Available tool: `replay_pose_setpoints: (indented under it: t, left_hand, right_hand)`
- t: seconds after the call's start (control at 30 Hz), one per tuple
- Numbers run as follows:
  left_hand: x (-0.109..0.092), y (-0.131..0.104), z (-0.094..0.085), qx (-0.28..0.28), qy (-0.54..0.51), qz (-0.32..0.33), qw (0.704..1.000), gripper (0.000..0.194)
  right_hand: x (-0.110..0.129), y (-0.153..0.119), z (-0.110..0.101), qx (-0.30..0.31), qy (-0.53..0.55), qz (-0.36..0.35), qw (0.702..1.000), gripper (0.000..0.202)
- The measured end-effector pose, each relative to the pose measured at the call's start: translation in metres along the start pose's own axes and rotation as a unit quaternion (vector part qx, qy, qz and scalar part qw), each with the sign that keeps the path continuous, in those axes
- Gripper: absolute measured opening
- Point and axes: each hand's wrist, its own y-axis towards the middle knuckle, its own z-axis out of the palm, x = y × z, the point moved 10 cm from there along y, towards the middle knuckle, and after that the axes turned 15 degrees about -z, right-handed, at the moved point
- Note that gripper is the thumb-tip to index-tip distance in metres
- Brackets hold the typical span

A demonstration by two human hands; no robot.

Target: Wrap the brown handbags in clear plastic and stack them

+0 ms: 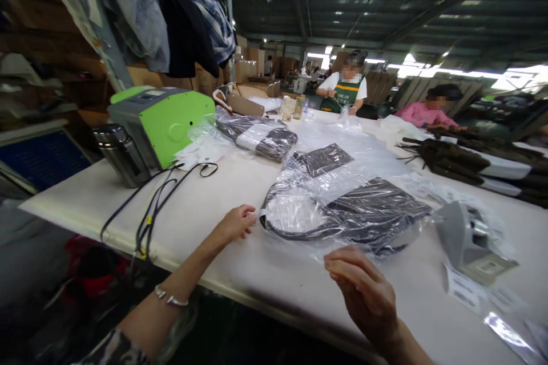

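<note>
Holding left hand (236, 223) half open, empty, at seven o'clock, just beside plastic-wrapped bag (372, 205) at four. Curling right hand (363, 291) narrowly at five; with thumb hard to make out, cannot tell if pinching wrap.

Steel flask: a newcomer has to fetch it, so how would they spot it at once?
At the table's left end, find the big green-and-grey machine. The flask stands close beside it, near the black cords. Its shiny, rounded metal body sets it apart from both.
</note>
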Motion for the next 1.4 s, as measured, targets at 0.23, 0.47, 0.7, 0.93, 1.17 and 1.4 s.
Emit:
replay_pose_setpoints:
  t: [0.23,0.47,0.7,0.93,1.17,1.4]
  left_hand:
    - [-0.024,0.002,0.031,0.092,0.005,-0.030,0.995,0.021]
    - [-0.037,0.001,-0.012,-0.053,0.110,-0.001,0.993,0.019]
    - [-0.084,-0.083,-0.014,-0.118,0.181,0.348,0.912,0.035]
    - [-0.054,-0.074,0.036,0.011,0.350,0.401,0.846,0.055]
    - [-0.049,-0.055,0.035,-0.101,0.268,0.400,0.871,0.014]
    - [-0.049,-0.043,0.015,-0.232,0.273,0.386,0.850,0.040]
  right_hand:
    - [-0.006,-0.006,-0.020,-0.033,0.006,0.001,0.999,0.031]
    - [0.012,-0.008,0.015,0.039,0.055,-0.034,0.997,0.021]
    - [0.013,-0.011,0.026,0.049,0.062,-0.032,0.996,0.021]
    - [0.005,-0.007,0.015,0.023,0.009,-0.013,1.000,0.019]
    - [-0.025,-0.011,-0.003,-0.028,-0.110,0.068,0.991,0.015]
    - [-0.091,-0.015,-0.016,-0.083,-0.197,0.105,0.971,0.014]
